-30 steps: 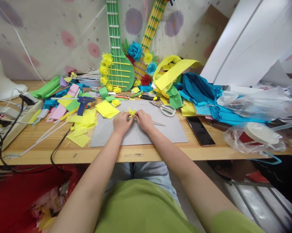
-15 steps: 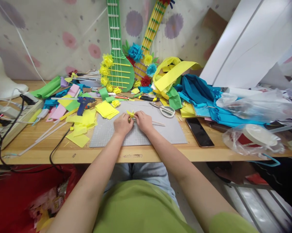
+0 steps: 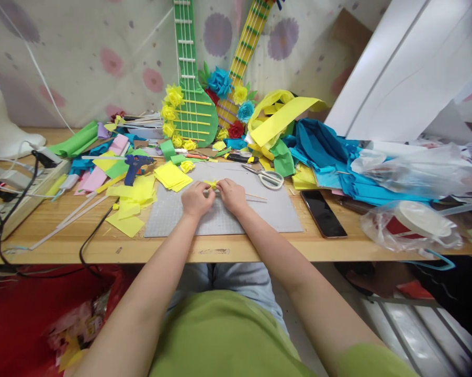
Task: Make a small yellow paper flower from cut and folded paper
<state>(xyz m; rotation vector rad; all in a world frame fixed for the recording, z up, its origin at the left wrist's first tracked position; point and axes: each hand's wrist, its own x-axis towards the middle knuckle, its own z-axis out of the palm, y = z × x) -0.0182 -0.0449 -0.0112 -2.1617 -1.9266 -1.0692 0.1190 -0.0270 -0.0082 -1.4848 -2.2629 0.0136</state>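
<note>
Your hands meet over the grey mat (image 3: 169,217), with the yellow paper (image 3: 211,184) caught between their fingertips, near the mat's far edge. Your left hand (image 3: 197,199) is curled, its thumb and forefinger pinching the paper from the left. Your right hand (image 3: 232,196) has its fingers bent in, the tips closed on the paper from the other side; your palms hide much of the grip. A thin stick (image 3: 256,197) juts out to the right from behind your right hand, and you cannot tell from here whether those fingers grip it too. Beyond your left hand, a stack of yellow squares (image 3: 172,177) lies partly on the mat, with a small yellow rose (image 3: 187,166) touching its far corner. Left of that you have the blue glue gun (image 3: 133,168), beside loose yellow sheets (image 3: 134,196). The scissors (image 3: 270,179) rest past your right hand, at the mat's far right, and your phone (image 3: 323,213) lies on the table (image 3: 267,249), just right of the mat.
</note>
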